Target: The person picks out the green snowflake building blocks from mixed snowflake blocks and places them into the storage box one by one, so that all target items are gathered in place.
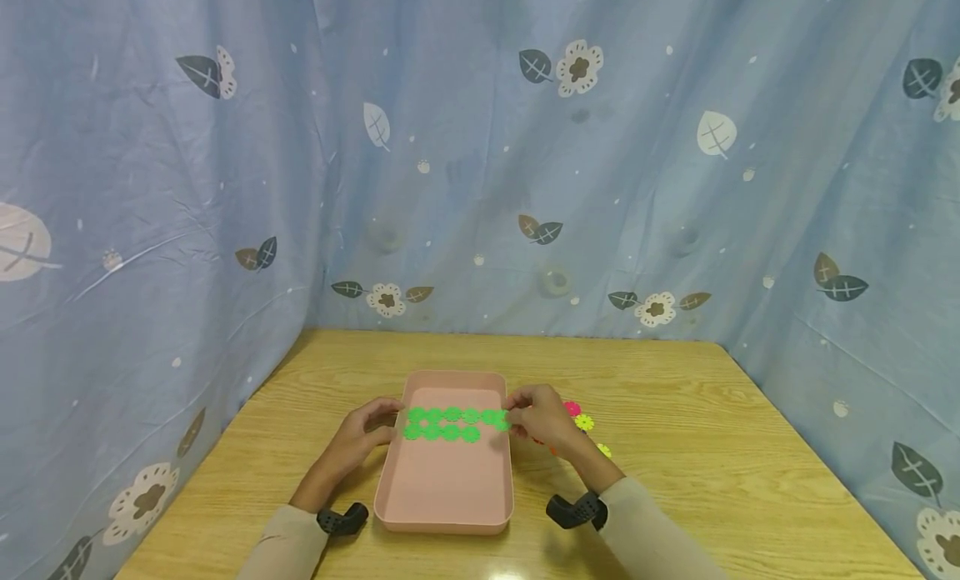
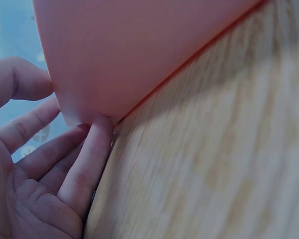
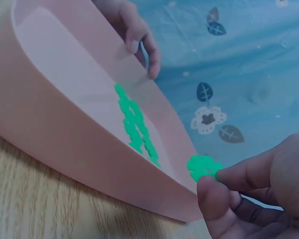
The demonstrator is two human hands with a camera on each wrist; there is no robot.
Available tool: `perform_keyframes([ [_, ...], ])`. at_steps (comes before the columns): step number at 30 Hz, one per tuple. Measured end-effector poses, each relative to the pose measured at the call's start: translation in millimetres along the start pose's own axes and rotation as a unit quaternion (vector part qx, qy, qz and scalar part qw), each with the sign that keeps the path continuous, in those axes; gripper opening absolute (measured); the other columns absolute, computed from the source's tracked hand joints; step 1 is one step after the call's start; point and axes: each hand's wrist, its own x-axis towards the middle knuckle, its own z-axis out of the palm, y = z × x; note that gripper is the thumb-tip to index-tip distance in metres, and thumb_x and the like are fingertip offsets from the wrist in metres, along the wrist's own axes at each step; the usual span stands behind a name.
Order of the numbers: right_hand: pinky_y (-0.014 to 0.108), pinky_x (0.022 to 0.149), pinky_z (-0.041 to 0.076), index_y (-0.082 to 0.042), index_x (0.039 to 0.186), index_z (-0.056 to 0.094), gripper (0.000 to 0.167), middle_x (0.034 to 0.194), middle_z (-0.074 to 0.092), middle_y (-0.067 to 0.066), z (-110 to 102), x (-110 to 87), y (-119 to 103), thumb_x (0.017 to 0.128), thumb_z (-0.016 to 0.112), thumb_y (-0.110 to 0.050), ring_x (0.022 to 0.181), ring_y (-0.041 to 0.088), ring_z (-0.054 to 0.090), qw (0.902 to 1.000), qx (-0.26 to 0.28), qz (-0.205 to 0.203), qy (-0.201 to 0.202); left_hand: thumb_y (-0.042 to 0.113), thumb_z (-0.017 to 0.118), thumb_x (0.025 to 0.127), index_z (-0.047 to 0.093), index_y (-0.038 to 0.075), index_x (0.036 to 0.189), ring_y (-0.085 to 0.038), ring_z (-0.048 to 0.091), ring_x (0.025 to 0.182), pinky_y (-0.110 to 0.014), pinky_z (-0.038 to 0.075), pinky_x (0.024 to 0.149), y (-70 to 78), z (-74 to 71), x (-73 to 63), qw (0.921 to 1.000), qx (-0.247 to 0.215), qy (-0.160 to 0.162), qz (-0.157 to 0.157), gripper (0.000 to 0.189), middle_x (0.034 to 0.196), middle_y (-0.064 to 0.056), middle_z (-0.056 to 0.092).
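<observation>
A pale pink tray (image 1: 444,490) stands on the table in the head view. Two rows of green flower-shaped discs (image 1: 452,432) lie across its floor. My left hand (image 1: 360,437) is at the tray's left side; in the left wrist view its extended fingers (image 2: 92,159) touch the outer wall. Over the tray's right rim, my right hand (image 1: 546,420) pinches one green flower-shaped disc (image 3: 202,167) between thumb and forefinger. That disc shows above the rim in the right wrist view, apart from the rows inside.
To the right of the tray, partly behind my right hand, lie loose flower-shaped discs: pink (image 1: 572,408), yellow (image 1: 584,422) and orange. The wooden table (image 1: 697,455) meets a blue patterned curtain (image 1: 465,188) at the back and sides.
</observation>
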Motion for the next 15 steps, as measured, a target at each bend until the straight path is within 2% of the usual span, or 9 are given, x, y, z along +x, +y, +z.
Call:
perform_keyframes([
  [2, 0.030, 0.048, 0.047, 0.011, 0.105, 0.067, 0.014, 0.085, 0.065, 0.013, 1, 2.2, 0, 0.094, 0.062, 0.002, 0.057, 0.028, 0.060, 0.9999, 0.011, 0.000, -0.007, 0.007, 0.065, 0.093, 0.058, 0.000, 0.136, -0.038, 0.056, 0.128, -0.046, 0.045, 0.107, 0.1, -0.1, 0.3, 1.0000, 0.000, -0.002, 0.002, 0.043, 0.139, -0.019, 0.059],
  [4, 0.025, 0.045, 0.038, 0.012, 0.106, 0.066, 0.015, 0.087, 0.062, 0.014, 3, 4.6, 0, 0.095, 0.061, 0.003, 0.052, 0.021, 0.050, 0.9996, 0.021, -0.001, -0.019, 0.007, 0.065, 0.094, 0.058, 0.000, 0.136, -0.039, 0.057, 0.127, -0.043, 0.047, 0.106, -0.1, -0.3, 0.4, 1.0000, 0.000, -0.003, 0.005, 0.043, 0.139, -0.020, 0.059],
  [6, 0.023, 0.045, 0.033, 0.012, 0.106, 0.066, 0.015, 0.088, 0.061, 0.015, 5, 7.0, 1, 0.095, 0.060, 0.004, 0.049, 0.016, 0.042, 0.9994, 0.017, -0.009, -0.028, 0.006, 0.064, 0.094, 0.058, -0.001, 0.136, -0.040, 0.057, 0.127, -0.042, 0.047, 0.105, -0.6, -0.4, 0.5, 0.9999, -0.002, -0.005, 0.010, 0.043, 0.139, -0.021, 0.058],
  [7, 0.023, 0.044, 0.033, 0.011, 0.104, 0.067, 0.014, 0.088, 0.061, 0.016, 6, 8.5, 2, 0.094, 0.060, 0.004, 0.048, 0.014, 0.040, 0.9994, 0.005, -0.017, -0.030, 0.006, 0.064, 0.094, 0.058, -0.002, 0.136, -0.040, 0.057, 0.127, -0.041, 0.047, 0.105, -1.1, -0.5, 0.7, 0.9999, -0.001, -0.007, 0.013, 0.043, 0.139, -0.022, 0.058],
  [10, 0.024, 0.047, 0.040, 0.007, 0.098, 0.070, 0.010, 0.085, 0.063, 0.014, 10, 12.6, 6, 0.093, 0.063, 0.004, 0.051, 0.012, 0.044, 0.9974, -0.048, -0.046, -0.028, 0.006, 0.064, 0.094, 0.058, -0.001, 0.136, -0.040, 0.056, 0.128, -0.040, 0.046, 0.106, -2.2, -0.4, 0.8, 0.9999, -0.002, -0.007, 0.012, 0.043, 0.140, -0.021, 0.058],
  [15, 0.028, 0.060, 0.048, -0.001, 0.091, 0.072, 0.008, 0.082, 0.064, 0.004, 16, 17.7, 9, 0.090, 0.065, 0.004, 0.072, 0.016, 0.054, 0.9887, -0.124, -0.079, -0.028, 0.008, 0.066, 0.094, 0.059, 0.002, 0.136, -0.037, 0.055, 0.130, -0.046, 0.043, 0.108, -2.6, -0.6, 0.3, 1.0000, -0.002, -0.003, 0.005, 0.043, 0.140, -0.017, 0.059],
])
